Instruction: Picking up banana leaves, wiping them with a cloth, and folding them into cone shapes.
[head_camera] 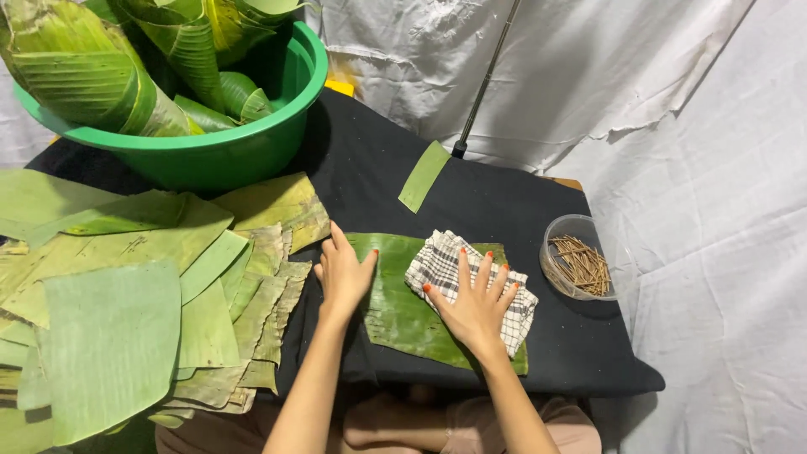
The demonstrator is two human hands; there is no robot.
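Two hands lie flat on a dark green banana leaf (403,315) at the centre of the black desk (504,202). Left hand (343,273), fingers together, presses the leaf's left edge, gripping nothing. Right hand (475,303), fingers spread, presses a checked cloth (445,261) onto it.
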